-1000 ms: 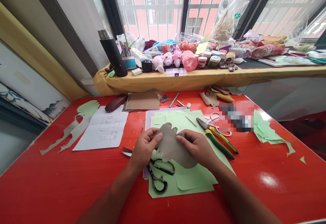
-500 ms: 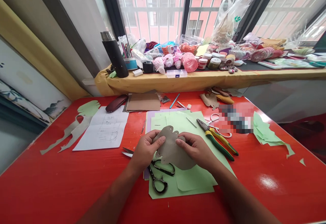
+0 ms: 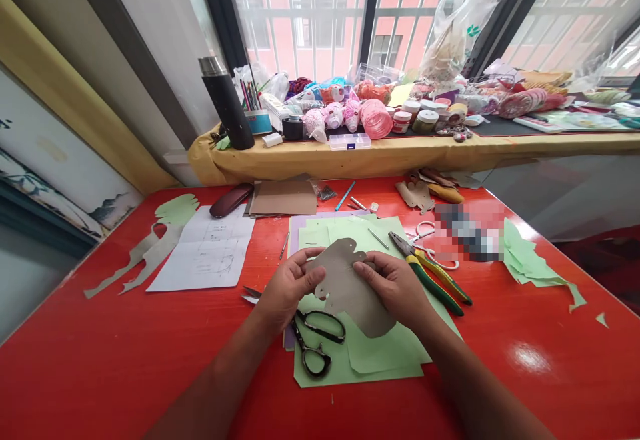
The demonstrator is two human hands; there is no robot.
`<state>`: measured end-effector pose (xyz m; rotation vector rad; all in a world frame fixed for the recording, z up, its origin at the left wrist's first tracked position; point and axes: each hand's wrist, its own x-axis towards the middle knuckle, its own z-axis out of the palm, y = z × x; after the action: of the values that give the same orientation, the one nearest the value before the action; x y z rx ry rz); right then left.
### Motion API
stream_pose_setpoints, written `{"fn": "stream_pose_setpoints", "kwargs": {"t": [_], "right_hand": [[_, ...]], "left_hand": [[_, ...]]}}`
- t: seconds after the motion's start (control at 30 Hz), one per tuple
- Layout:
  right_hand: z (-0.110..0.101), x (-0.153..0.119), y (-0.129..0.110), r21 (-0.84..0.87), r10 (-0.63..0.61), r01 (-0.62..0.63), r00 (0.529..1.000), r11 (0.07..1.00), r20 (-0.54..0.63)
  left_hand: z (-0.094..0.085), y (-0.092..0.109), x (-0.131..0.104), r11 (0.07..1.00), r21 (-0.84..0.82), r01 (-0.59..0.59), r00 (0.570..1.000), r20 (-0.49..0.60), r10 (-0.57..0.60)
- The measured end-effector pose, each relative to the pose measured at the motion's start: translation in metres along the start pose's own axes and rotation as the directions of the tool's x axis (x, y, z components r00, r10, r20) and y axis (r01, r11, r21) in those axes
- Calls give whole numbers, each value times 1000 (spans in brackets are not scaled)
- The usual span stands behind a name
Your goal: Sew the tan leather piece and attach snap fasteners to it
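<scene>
Because our left hand and right hand pinch the cutout at opposite sides, it's spread above the green paper, probably so we see its outline; we've scissors near left, pliers right, presumably set down to free both hands.

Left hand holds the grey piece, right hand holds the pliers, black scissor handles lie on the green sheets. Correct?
Wrong on the right hand: in the head view it holds the grey piece too, and the pliers lie off to its right. The rest stands.
</scene>
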<state>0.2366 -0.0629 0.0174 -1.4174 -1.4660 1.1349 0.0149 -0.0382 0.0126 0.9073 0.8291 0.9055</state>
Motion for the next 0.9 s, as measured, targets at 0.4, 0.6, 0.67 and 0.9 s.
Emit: {"fn": "stream_pose_setpoints", "kwargs": {"t": [0.4,0.6,0.67,0.9], "right_hand": [[4,-1,0,161,11,-33,990,986,140],[4,-1,0,207,47,-64,995,976,86],[2,-1,-2,217,50,-59,998,974,46],[0,-2,-5,241,0,15,998,970,-66]], "left_hand": [[-2,-5,0,990,108,-87,996,1,87],[6,-1,-4,986,161,-32,998,52,24],[7,-1,-5,979,202,-12,997,77,-3],[9,-4,-10,941,327,87,984,120,-133]]}}
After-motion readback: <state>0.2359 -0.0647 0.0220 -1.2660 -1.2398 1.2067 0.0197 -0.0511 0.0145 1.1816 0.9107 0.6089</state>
